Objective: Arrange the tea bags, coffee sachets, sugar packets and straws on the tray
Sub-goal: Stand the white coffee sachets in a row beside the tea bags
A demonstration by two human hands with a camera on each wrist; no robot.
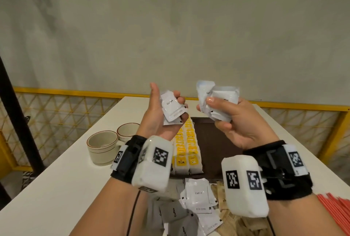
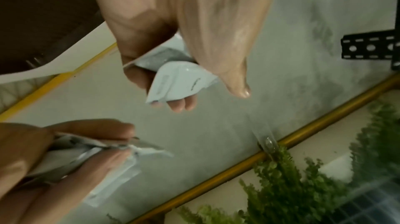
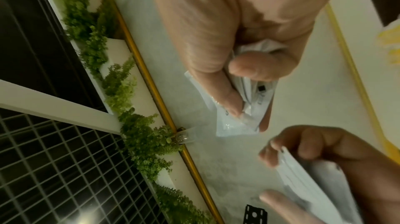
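Both hands are raised above the bench [image 1: 79,175]: the left hand [image 1: 161,114] curls loosely round what looks like two white coffee sachets [image 1: 171,108], thumb straight up, while the right hand [image 1: 225,120] clamps a crumpled bunch of several more [image 1: 217,99], too bunched to count. I would square each bunch flat before laying it on the bare right part of the brown tray [image 1: 212,133], mid-frame. Yellow tea bags [image 1: 186,152] fill roughly three rows at its left. Lower frame: loose sachets [image 1: 198,194], brown sugar packets [image 1: 227,215], red straws [image 1: 337,205], all uncountable. Two cups [image 1: 102,146] stand at left.
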